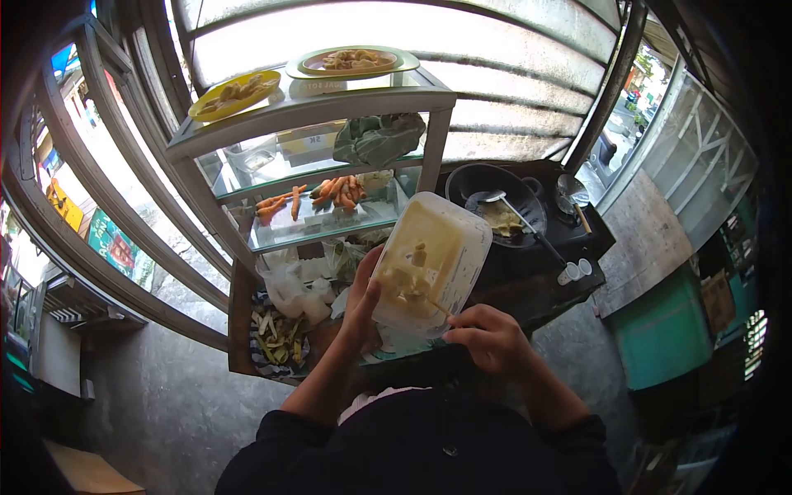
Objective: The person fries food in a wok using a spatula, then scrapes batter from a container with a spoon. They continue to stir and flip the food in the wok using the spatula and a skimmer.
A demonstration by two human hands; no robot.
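My left hand [360,307] is wrapped around the left side of a white plastic tub [476,247], which is tilted toward me. Pale yellow batter [425,243] coats its inside, with a few lumps near the middle. In my right hand [492,337] is a thin, light-coloured stick-like utensil [440,308], pinched between the fingers. Its far end reaches into the batter at the tub's near side, so I cannot make out its tip. To the right of the tub, a dark wok [462,183] holds yellowish pieces of food [502,219] and a long-handled metal turner [528,227].
A glass display case [330,235] stands ahead, with orange carrot-like pieces [338,191] inside. On top are a yellow plate [235,96] and a pale plate [404,62] of food. Peelings [280,338] and plastic bags [293,293] lie at left. A strainer [572,194] sits beyond the wok.
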